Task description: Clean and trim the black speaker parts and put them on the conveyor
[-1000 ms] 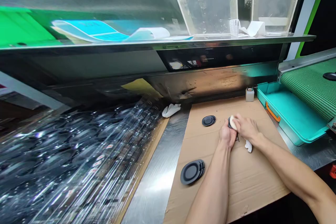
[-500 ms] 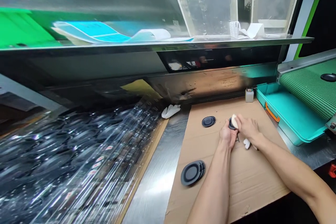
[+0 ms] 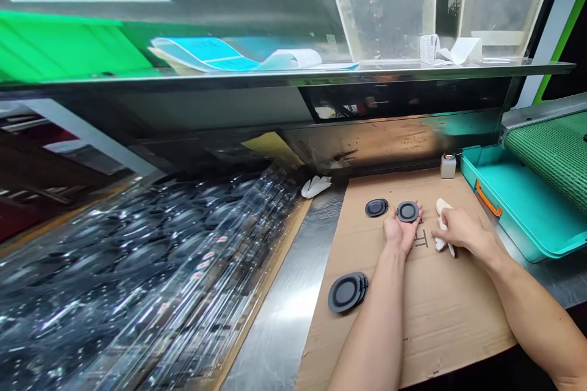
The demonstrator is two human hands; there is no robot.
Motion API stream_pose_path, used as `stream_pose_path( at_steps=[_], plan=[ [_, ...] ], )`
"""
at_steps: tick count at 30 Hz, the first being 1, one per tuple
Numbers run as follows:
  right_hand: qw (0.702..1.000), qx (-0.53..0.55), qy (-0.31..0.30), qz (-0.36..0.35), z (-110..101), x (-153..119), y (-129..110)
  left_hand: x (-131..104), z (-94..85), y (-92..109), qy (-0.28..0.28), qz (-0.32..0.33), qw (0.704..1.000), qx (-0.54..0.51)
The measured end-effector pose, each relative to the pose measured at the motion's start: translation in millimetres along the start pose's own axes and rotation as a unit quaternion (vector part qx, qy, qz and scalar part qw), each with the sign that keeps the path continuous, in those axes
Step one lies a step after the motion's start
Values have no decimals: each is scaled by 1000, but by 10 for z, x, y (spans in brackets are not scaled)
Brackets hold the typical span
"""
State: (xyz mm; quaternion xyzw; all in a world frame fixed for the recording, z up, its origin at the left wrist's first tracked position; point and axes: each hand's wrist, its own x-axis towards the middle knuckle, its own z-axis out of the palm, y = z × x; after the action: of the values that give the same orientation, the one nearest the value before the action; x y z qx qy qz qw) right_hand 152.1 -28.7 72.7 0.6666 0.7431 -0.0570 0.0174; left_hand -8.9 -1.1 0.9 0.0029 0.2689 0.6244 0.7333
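Observation:
On the palm of my left hand (image 3: 398,233) lies a dark grey round disc (image 3: 408,212) with a raised ring, held at its edge by the fingers. To its right, my right hand (image 3: 465,231) is closed around a cream-white wad (image 3: 443,205), apart from the disc. Below those fingers, a white crumpled piece (image 3: 446,248) shows on the cardboard sheet (image 3: 440,317); whether it joins the wad I cannot tell. A few similar dark discs (image 3: 376,208) rest to the left of my left hand. Nearer to me, a fanned stack of larger-looking discs (image 3: 345,294) lies beside my left forearm.
Clear plastic trays of dark parts (image 3: 114,256) fill the left side. A small white bottle (image 3: 448,167) stands at the cardboard's back edge. At right, a teal bin (image 3: 536,238) sits below a green conveyor belt (image 3: 550,146). A metal shelf (image 3: 367,72) crosses above.
My right hand has moved right with the cream-white wad, off the disc in my left hand. The disc's face is now uncovered. The view has turned slightly left.

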Motion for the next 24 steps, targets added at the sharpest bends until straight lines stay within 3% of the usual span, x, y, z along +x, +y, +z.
stream_pose_path(
  at_steps=[2,6,12,15,19,22,24],
  plan=[
    [999,21,-11,-41,4,-20,-33,13,1,-10,4,6,1000,9],
    [979,136,77,-131,56,-1,-126,5,26,-93,-3,27,999,28],
    [979,123,144,-82,216,66,-285,-100,97,-330,-68,29,996,52],
    [977,122,131,-119,224,78,-293,-127,103,-342,-58,32,996,56],
    [985,84,45,-142,154,69,-219,-120,82,-300,-38,6,996,86],
    [992,60,81,-74,129,59,-189,-97,80,-351,-28,12,995,98],
    [990,69,98,-78,138,62,-191,-86,85,-383,-22,12,995,97]
  ],
)
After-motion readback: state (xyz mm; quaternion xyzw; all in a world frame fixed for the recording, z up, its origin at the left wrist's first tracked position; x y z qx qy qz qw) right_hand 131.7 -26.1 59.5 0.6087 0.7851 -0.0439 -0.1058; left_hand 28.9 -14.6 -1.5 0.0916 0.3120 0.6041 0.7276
